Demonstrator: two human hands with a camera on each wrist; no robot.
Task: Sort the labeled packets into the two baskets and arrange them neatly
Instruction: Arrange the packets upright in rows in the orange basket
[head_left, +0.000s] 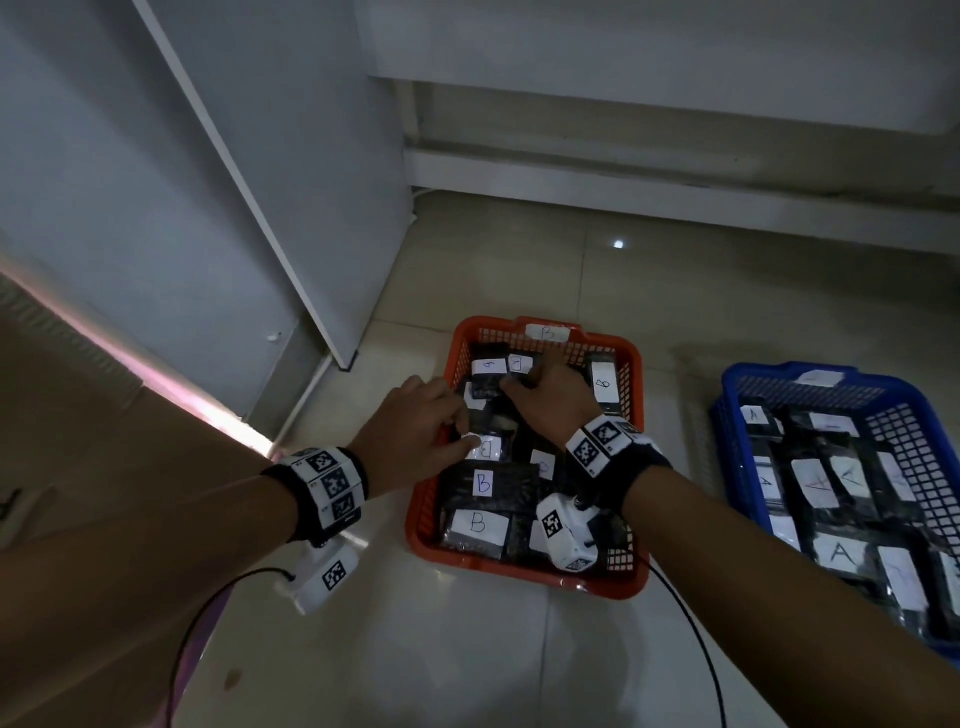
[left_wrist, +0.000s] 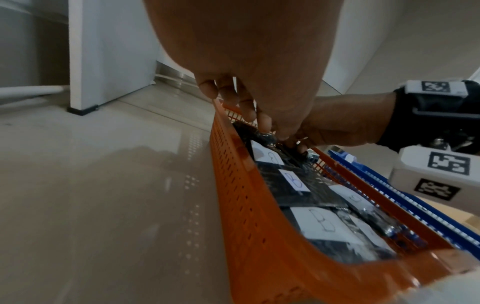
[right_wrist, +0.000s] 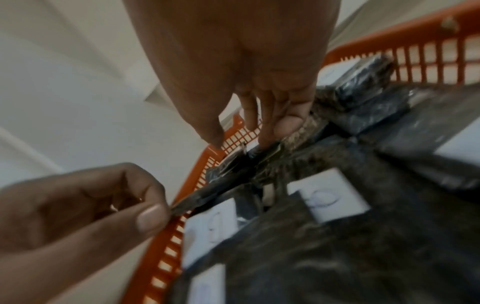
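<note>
Both hands down in the orange plastic mesh basket (head_left: 430, 486) tagged B, on the tiled floor (head_left: 467, 649). Our left hand (head_left: 410, 431) pinches the near edge of a dark plastic packet with a white paper label (right_wrist: 226, 181) between thumb and forefinger; the right-wrist view shows that pinch plainly. Our right hand (head_left: 550, 395) has its fingers (right_wrist: 285, 121) curled onto the far end of the same packet, near the basket's back wall. The packet stands partly on edge, tilted, above the other B-labelled dark packets (head_left: 478, 525) lying flat in the orange basket.

The blue plastic mesh basket (head_left: 737, 452) sits just beside, to the right, holding A-labelled dark packets (head_left: 841, 553). No loose packets show on the floor.

Judgement: sorting looks done or nearly so; we are in the tidying step, squaring one packet among its neighbours in the back-left part of the orange basket.

Next move, as we read it: lay the held packet flat, label up, into a gap without riding over adjacent packets. The plastic looks slick and limp, so both ends want lowering together.
</note>
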